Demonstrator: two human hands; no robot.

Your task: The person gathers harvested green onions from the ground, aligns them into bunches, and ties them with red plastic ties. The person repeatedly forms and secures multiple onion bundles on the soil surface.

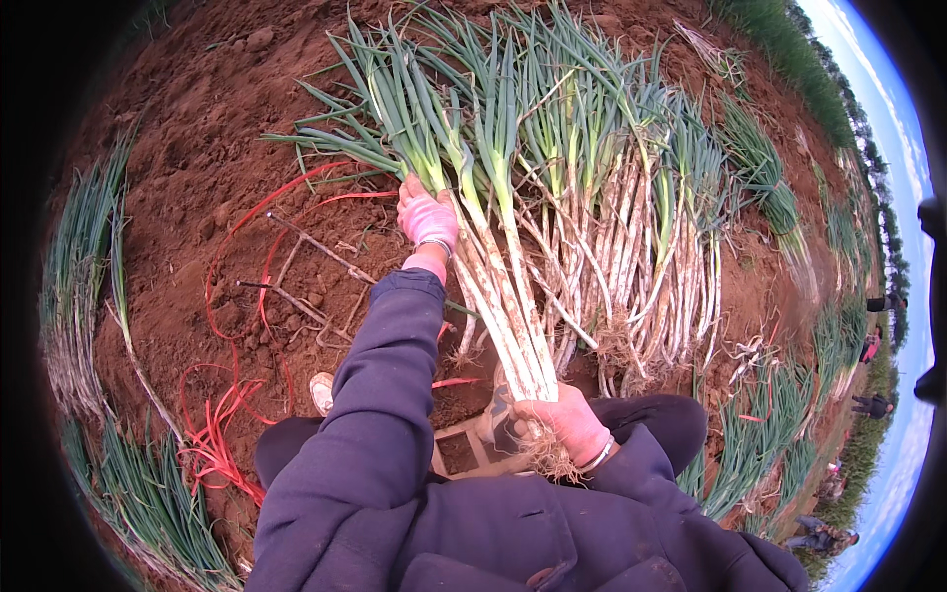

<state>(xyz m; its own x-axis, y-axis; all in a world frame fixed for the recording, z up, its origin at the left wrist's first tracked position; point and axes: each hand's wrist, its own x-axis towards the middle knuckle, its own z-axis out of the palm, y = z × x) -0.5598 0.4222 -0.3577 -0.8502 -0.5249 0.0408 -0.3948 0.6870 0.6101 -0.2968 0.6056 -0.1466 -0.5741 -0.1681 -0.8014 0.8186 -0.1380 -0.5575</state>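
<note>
A handful of long green onions (503,303) slants across my lap, white stalks toward me and green leaves pointing away. My right hand (566,422), in a pink glove, grips the stalks just above their stringy roots (549,453). Farther up, my left hand (429,218), gloved in pink too, is closed around the stalks where white turns to green; its fingertips are partly hidden. Right beside the handful lies a large heap of green onions (621,237) on the soil, roots toward me. Some leaves of the two overlap.
Left of my arm, a metal frame (318,311) rests on reddish soil among loops of red plastic strapping (222,422). More onions (74,296) lie at the far left. A tied bundle (769,185) and further rows (769,414) lie to the right. Several people (821,534) are in the distance.
</note>
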